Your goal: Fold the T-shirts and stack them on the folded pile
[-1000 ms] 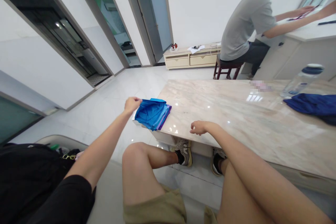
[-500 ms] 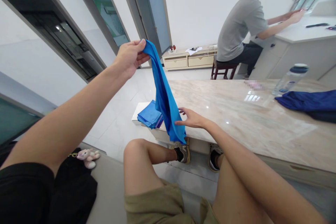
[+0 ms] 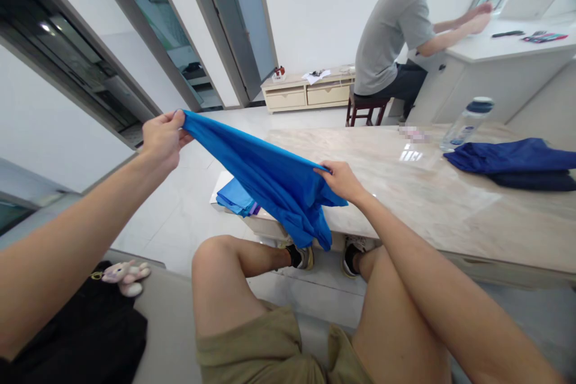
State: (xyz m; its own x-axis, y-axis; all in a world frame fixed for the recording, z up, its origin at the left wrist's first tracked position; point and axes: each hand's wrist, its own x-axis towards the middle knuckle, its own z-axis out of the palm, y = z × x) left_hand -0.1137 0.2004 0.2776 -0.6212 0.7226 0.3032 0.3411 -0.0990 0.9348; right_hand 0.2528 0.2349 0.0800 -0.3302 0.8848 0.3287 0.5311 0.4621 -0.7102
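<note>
A bright blue cloth (image 3: 270,171) hangs stretched between my two hands, its top edge sloping down to the right and its loose folds drooping above my shoes. My left hand (image 3: 164,138) pinches one corner at the upper left, thumb on top. Farther right and lower, my right hand (image 3: 339,180) grips the same edge between thumb and fingers. Partly behind the cloth, a stack of folded blue and purple cloths (image 3: 236,197) lies at the left end of the marble-topped table (image 3: 396,216).
On the table's right side are a clear water bottle (image 3: 468,123) and dark blue fabric (image 3: 513,156). Across the room, a person in a grey shirt (image 3: 391,30) sits on a stool at a white counter. A plush toy (image 3: 126,276) and black bag (image 3: 99,330) lie beside my leg.
My right hand has closed on the cloth's edge. My left hand has moved left and lower, and the cloth has gone from hanging narrow to spread wide. The camera view has shifted slightly.
</note>
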